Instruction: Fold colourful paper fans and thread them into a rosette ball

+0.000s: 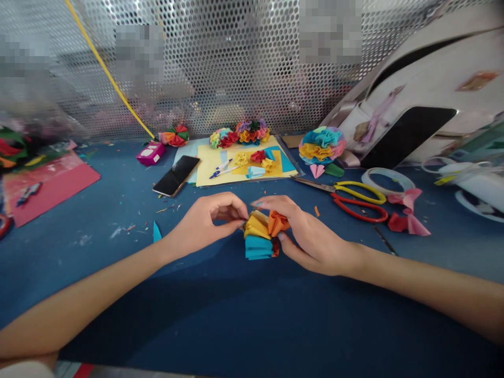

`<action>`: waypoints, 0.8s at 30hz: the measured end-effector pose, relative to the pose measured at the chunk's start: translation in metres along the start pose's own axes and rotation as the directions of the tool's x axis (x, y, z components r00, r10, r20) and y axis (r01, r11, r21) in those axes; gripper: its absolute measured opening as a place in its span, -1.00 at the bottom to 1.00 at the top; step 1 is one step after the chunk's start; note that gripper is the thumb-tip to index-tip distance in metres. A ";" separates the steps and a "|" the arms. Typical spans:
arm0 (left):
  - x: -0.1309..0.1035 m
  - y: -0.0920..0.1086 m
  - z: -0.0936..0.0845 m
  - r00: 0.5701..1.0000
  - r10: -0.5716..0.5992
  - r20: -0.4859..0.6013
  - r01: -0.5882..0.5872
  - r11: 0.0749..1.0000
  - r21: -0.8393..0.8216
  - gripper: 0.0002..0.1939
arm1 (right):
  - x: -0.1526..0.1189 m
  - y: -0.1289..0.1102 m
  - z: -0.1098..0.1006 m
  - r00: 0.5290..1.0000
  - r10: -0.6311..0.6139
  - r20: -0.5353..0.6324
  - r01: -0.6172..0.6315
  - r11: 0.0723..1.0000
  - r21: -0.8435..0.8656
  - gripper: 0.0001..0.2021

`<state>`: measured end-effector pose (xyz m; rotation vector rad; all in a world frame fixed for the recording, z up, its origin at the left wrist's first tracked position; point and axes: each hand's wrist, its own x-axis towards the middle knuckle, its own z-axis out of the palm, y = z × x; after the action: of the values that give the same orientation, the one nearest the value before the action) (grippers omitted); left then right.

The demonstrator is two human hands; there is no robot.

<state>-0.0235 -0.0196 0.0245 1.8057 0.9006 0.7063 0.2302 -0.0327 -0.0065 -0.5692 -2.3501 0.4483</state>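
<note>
A folded paper flower in yellow, blue and orange is held up over the near part of the blue table. My right hand grips its right side, with thumb and fingers around the orange folds. At the upper left edge of the yellow folds, my left hand pinches with thumb and forefinger; its other fingers are curled. Part of the flower is hidden behind the right fingers. A small blue paper piece lies beside my left wrist.
Scissors and a tape roll lie at right. A phone, yellow sheets with pens and folded pieces, and finished paper flowers stand behind. A white backpack leans at the back right against a perforated metal screen.
</note>
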 end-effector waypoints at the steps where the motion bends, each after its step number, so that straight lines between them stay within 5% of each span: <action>1: 0.000 0.000 0.000 1.000 0.002 -0.003 -0.002 1.000 0.002 -0.94 | 0.000 0.000 0.000 1.000 0.000 -0.002 0.000 1.000 0.000 -0.29; 10: 0.003 -0.005 -0.003 1.000 0.008 0.000 -0.008 1.000 0.021 -0.87 | -0.001 0.001 0.002 1.000 0.012 -0.009 -0.012 0.999 -0.040 -0.39; 20: 0.009 -0.016 -0.017 0.997 0.059 0.045 -0.073 0.902 0.425 -0.73 | -0.007 0.014 0.006 0.983 0.179 -0.051 -0.182 0.982 -0.060 -0.58; 24: 0.005 -0.021 -0.010 0.988 0.028 0.153 -0.083 0.925 0.370 -0.25 | -0.010 0.023 0.006 0.968 0.246 -0.048 -0.246 0.969 0.006 -0.59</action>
<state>-0.0343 -0.0053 0.0089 2.1985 0.9352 0.4475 0.2389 -0.0196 -0.0266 -0.8680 -2.2414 0.5402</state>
